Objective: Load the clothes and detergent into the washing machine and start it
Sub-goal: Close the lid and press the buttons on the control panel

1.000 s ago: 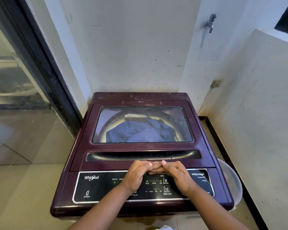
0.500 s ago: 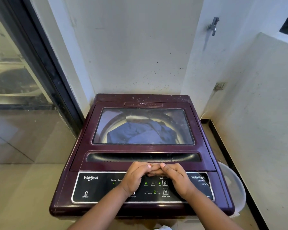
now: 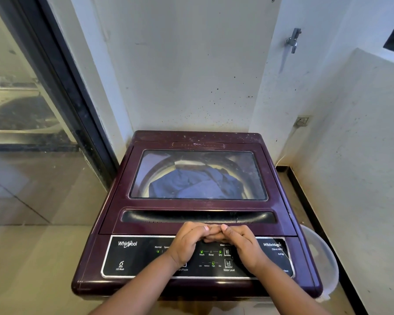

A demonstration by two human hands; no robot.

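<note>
Over the control panel (image 3: 134, 258) of a maroon washing machine (image 3: 88, 275), two hands meet.
Left hand (image 3: 187, 244) and right hand (image 3: 245, 245) are curled, fingertips touching, holding nothing. Blue clothes (image 3: 191, 185) lie in the drum at 12 o'clock, under the closed glass lid (image 3: 191, 206).

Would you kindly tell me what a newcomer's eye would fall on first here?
The maroon washing machine fills the centre, its glass-windowed lid closed over blue clothes. Just in front, the left hand and right hand meet with curled fingers at the far edge of the control panel, where green lights glow.
</note>
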